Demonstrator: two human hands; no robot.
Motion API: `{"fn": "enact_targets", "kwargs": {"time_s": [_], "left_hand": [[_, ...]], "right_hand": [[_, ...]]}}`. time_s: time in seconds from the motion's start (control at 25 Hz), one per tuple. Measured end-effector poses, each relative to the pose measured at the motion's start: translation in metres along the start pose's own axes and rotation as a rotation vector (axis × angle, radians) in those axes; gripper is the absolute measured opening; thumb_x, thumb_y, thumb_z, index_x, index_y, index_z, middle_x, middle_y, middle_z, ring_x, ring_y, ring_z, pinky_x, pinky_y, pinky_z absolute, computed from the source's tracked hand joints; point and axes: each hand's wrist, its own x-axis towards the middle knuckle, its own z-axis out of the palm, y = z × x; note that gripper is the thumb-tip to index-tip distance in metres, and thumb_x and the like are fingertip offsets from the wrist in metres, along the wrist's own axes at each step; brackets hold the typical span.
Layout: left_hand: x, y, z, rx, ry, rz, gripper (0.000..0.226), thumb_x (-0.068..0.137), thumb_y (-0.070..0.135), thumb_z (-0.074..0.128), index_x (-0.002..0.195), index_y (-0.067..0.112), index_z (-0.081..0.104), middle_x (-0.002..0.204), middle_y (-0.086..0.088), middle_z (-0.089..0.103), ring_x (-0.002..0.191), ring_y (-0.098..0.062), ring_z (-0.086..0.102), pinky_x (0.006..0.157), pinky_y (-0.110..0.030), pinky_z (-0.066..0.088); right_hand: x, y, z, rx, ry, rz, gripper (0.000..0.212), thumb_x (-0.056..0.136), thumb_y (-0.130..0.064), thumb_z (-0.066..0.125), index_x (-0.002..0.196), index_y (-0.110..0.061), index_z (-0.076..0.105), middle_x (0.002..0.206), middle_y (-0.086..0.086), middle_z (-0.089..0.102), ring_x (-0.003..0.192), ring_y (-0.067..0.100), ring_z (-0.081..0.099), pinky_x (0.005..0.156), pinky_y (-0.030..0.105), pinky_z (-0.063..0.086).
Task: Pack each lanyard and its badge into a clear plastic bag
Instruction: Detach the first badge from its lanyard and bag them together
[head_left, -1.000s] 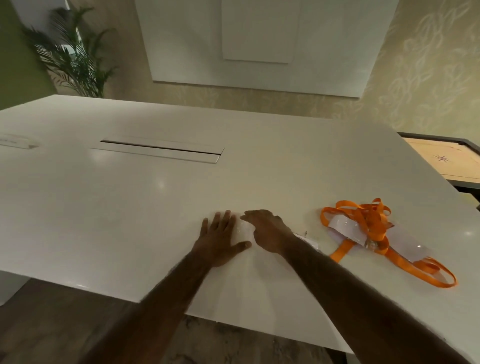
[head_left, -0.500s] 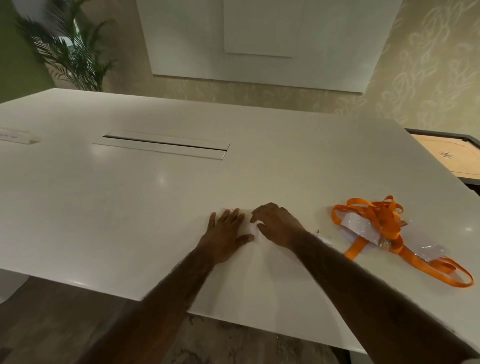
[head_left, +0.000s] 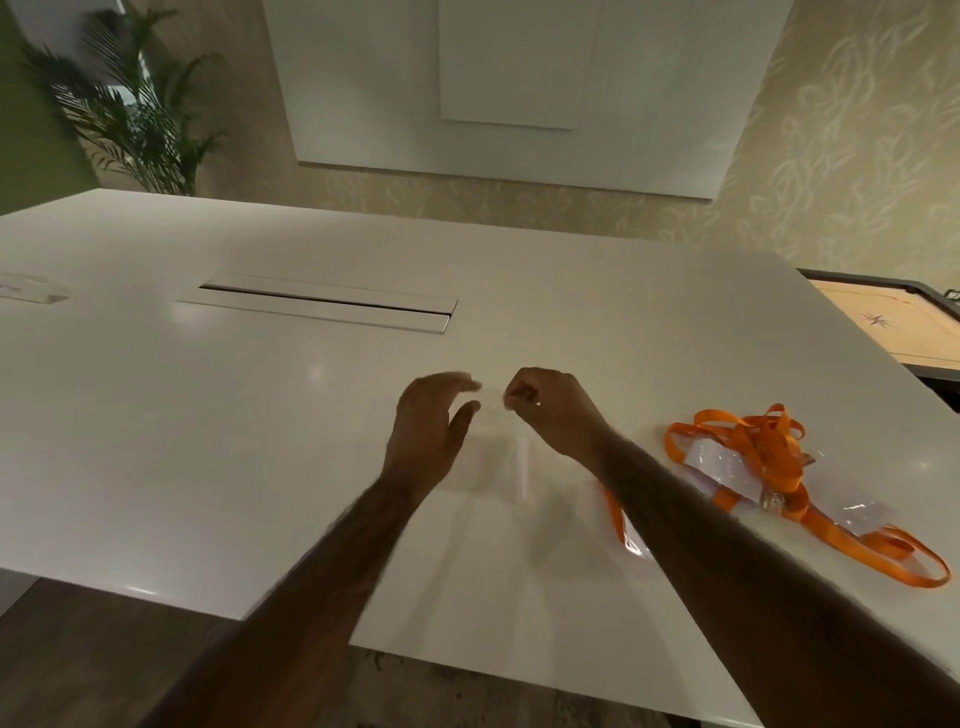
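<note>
Lanyards (head_left: 763, 467) lie untouched on the bench (head_left: 208, 441) while both hands, flat 1 s ago, now lift a clear bag (head_left: 496, 457). Right hand (head_left: 550, 410) fingers pinch its top edge; left hand (head_left: 431, 426) fingers are spread, likely opening it.

An office meeting room or lounge: a large glossy white conference table (head_left: 208, 415) with a recessed rectangular cable hatch (head_left: 322, 306), a blank white wall panel (head_left: 509, 78) on leaf-patterned beige wallpaper (head_left: 857, 130), a potted green palm (head_left: 130, 114), and a wooden carrom board (head_left: 893, 327) beside it.
</note>
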Motion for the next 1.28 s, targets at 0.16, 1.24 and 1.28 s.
{"fn": "enact_targets", "kwargs": {"time_s": [0.16,1.24,1.28], "left_hand": [[0.025,0.048,-0.001,-0.138,0.090,-0.049,0.010,0.096,0.024,0.064,0.104,0.020,0.066,0.104,0.009,0.064,0.091,-0.008,0.059,0.079,-0.021,0.048],[0.072,0.164,0.094,-0.719,-0.153,-0.659,0.016,0.094,0.014,0.065,0.091,-0.001,0.072,0.082,-0.016,0.076,0.077,-0.036,0.075,0.073,-0.042,0.064],[0.075,0.162,0.094,-0.714,-0.172,-0.643,0.015,0.094,0.014,0.066,0.092,0.000,0.072,0.083,-0.015,0.076,0.077,-0.035,0.075,0.075,-0.042,0.063]], "right_hand": [[-0.001,-0.011,-0.032,0.316,0.118,0.152,0.007,0.088,-0.009,0.066,0.084,-0.010,0.072,0.080,0.000,0.075,0.067,0.011,0.068,0.054,0.018,0.049],[-0.002,0.092,-0.126,0.564,-0.059,0.131,0.009,0.087,0.005,0.066,0.096,0.005,0.067,0.086,0.024,0.072,0.072,0.024,0.070,0.070,0.041,0.060],[0.000,0.091,-0.125,0.558,-0.041,0.133,0.011,0.085,0.006,0.066,0.095,0.003,0.067,0.083,0.022,0.072,0.071,0.024,0.070,0.071,0.042,0.060]]}}
